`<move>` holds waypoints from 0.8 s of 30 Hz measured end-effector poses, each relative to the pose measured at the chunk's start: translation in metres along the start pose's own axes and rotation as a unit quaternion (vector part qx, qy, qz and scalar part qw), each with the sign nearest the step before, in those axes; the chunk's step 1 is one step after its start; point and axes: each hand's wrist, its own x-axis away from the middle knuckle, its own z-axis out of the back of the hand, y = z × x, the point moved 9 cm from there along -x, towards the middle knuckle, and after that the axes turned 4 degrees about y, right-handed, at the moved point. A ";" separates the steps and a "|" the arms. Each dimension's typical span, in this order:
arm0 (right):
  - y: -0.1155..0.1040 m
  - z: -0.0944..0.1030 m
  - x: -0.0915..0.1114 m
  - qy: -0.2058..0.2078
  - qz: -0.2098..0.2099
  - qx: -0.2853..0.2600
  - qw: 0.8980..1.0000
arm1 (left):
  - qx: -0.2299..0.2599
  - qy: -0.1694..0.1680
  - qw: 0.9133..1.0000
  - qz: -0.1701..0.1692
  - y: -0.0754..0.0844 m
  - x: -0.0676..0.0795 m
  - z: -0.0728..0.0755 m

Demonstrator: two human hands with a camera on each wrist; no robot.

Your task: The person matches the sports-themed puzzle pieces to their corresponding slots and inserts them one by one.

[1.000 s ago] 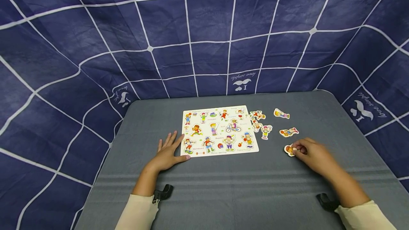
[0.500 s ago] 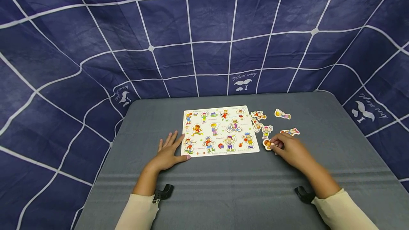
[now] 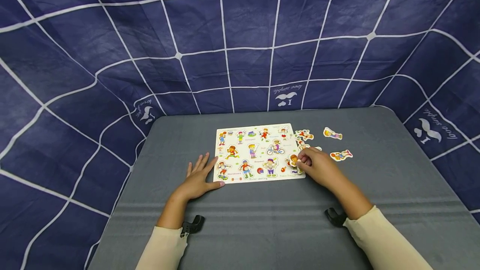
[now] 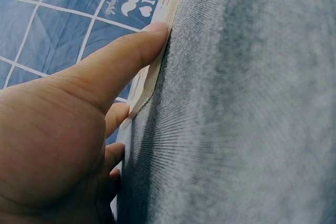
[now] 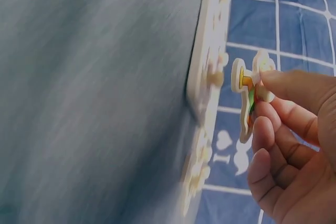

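Note:
A white wooden puzzle board [image 3: 243, 153] with colourful sports figures lies flat in the head view. At its left edge rests my left hand [image 3: 196, 181], fingers spread and thumb on the near corner; the left wrist view shows that thumb [image 4: 134, 51] against the board's edge [image 4: 149, 80]. My right hand [image 3: 318, 165] pinches a figure-shaped puzzle piece [image 3: 293, 161] over the board's lower right corner. Seen from the right wrist, thumb and fingers hold this puzzle piece [image 5: 245, 111] raised above the board, which has small knobs.
Loose puzzle pieces lie right of the board: a purple-clothed figure [image 3: 332, 133], one with a ball [image 3: 341, 155], and a soccer figure [image 3: 304, 135], with others partly hidden by my right hand. Grey cloth [image 3: 262, 228] covers the table; a blue grid curtain [image 3: 247, 70] surrounds it.
My right hand has moved left with the pinched puzzle piece, from the cloth at the right to over the board's lower right corner. The left hand has stayed in place.

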 end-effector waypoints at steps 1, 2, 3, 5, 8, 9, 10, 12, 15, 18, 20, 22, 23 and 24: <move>-0.003 -0.002 -0.003 -0.001 -0.001 -0.001 1.000 | 0.000 0.001 1.000 0.000 0.000 0.000 0.000; -0.006 -0.004 -0.006 -0.004 -0.004 -0.001 1.000 | -0.001 0.001 1.000 0.000 0.000 0.000 0.000; -0.008 -0.007 -0.009 -0.007 -0.008 -0.003 1.000 | -0.001 0.003 1.000 -0.001 0.000 0.000 0.001; -0.014 -0.011 -0.014 -0.011 -0.013 -0.011 1.000 | -0.003 0.003 1.000 0.000 -0.001 0.001 0.001; -0.022 -0.018 -0.022 -0.016 -0.020 -0.015 1.000 | -0.003 0.002 1.000 0.000 -0.001 0.000 0.000; -0.024 -0.021 -0.024 -0.017 -0.020 -0.016 1.000 | -0.002 0.001 1.000 0.000 -0.001 0.000 0.000; -0.027 -0.023 -0.026 -0.016 -0.020 -0.017 1.000 | -0.003 0.000 1.000 0.001 0.000 0.000 0.000; -0.032 -0.028 -0.030 -0.016 -0.018 -0.019 1.000 | -0.001 -0.001 1.000 0.001 0.001 0.000 0.000; -0.041 -0.034 -0.036 -0.015 -0.012 -0.032 0.999 | -0.001 0.002 1.000 0.000 0.001 0.000 0.001; -0.051 -0.042 -0.041 -0.015 -0.003 -0.043 0.999 | -0.004 0.003 1.000 0.001 0.001 0.000 0.001; -0.059 -0.048 -0.045 -0.017 0.002 -0.046 0.999 | -0.004 0.002 1.000 0.001 0.001 0.000 0.001; -0.066 -0.054 -0.049 -0.022 0.005 -0.044 0.999 | -0.004 0.002 1.000 0.002 0.001 0.000 0.001; -0.069 -0.058 -0.051 -0.026 0.005 -0.041 0.999 | -0.003 0.003 1.000 0.002 0.002 0.000 0.001; -0.072 -0.061 -0.054 -0.029 0.004 -0.039 0.999 | -0.002 0.003 1.000 0.002 0.002 0.000 0.001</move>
